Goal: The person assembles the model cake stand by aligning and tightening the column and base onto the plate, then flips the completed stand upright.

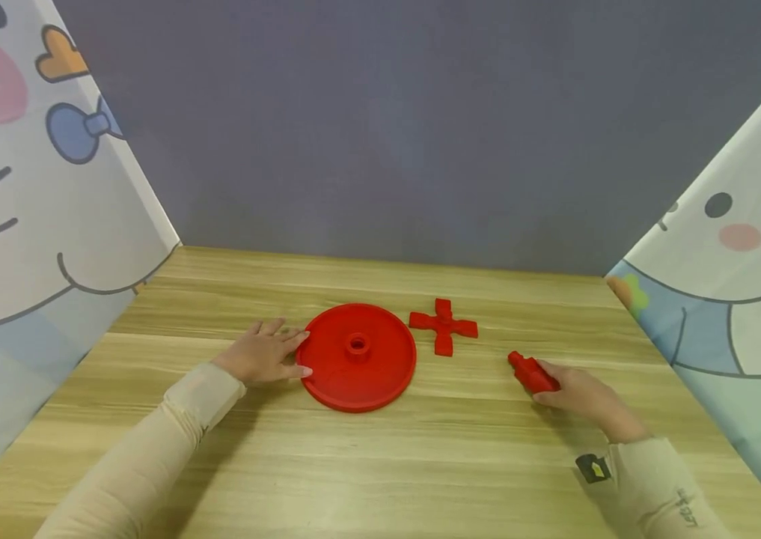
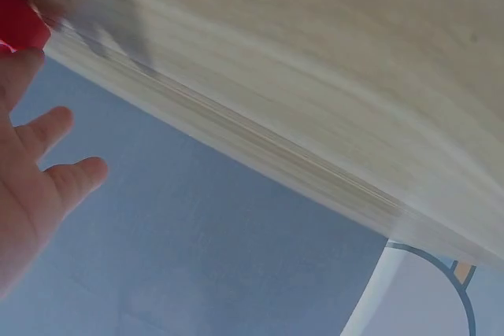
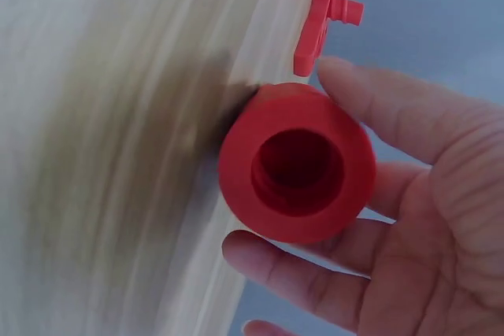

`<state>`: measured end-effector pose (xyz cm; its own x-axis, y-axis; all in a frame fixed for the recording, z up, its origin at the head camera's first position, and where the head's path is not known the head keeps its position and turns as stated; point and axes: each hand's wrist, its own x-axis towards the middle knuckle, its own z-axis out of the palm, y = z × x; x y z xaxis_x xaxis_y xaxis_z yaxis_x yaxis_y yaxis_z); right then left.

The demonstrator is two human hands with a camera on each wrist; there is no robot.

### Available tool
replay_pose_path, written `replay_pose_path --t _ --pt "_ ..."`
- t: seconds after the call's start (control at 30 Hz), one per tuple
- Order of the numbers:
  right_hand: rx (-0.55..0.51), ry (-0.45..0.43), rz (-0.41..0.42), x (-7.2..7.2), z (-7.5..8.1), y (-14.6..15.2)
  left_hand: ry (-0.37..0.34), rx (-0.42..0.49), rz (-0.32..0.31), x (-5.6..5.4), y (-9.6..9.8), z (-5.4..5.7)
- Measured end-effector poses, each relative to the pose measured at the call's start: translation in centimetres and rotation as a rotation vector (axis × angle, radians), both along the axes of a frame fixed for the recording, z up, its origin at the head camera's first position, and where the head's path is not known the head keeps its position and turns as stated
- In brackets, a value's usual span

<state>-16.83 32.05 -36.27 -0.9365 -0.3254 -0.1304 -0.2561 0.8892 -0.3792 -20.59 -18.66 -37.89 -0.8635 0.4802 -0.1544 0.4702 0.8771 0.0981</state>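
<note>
"Red plate (image 1: 356, 385), flat on the table (image 1: 367, 479), just to the right of the left hand (image 1: 260, 356)."

"Held how?"

"Only touched. Fingers spread, with just the thumb and one fingertip laid over the near rim."

"Next down in size?"

"Red cross (image 1: 444, 328) with four arms, lying between both hands. Just beside the plate, across from the left hand's fingertips; ahead of the right hand (image 1: 582, 397) and to its left."

"And in the right hand?"

"Red tube (image 1: 533, 376), smaller again. Pinched between thumb and fingers, with the narrower tip poking out forward and left of the grip, and the hollow end turned back toward the wrist."

"Lifted, or touching the table?"

"Can't tell."

"Anything tinier?"

"Black tag (image 1: 593, 469) with a yellow mark, behind the right-hand grip, just beside the cuff (image 1: 643, 464). Then a raised collar (image 1: 358, 344) with a hole, mid-plate, right of the left fingertips and apart from them. Last, a short stub (image 3: 346, 10) standing up from the cross, ahead of the right hand."
</note>
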Motion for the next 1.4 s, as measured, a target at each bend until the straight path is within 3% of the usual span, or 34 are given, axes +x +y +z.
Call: replay_pose_path --t 0.4,0.73,1.17,1.4 --pt "-0.045 -0.019 -0.042 -0.3 -0.5 -0.1 0.036 -0.055 -0.061 0.1 0.1 0.0" --pt "-0.070 -0.028 -0.098 -0.1 -1.1 -0.3 0.029 -0.073 -0.065 0.2 0.2 -0.4" --pt "-0.206 -0.033 -0.208 -0.4 -1.3 0.0 0.055 -0.097 -0.063 0.1 0.1 -0.6" --pt "-0.386 -0.105 -0.295 -0.4 -1.3 -0.2 0.046 -0.083 -0.066 0.0 0.2 -0.6"
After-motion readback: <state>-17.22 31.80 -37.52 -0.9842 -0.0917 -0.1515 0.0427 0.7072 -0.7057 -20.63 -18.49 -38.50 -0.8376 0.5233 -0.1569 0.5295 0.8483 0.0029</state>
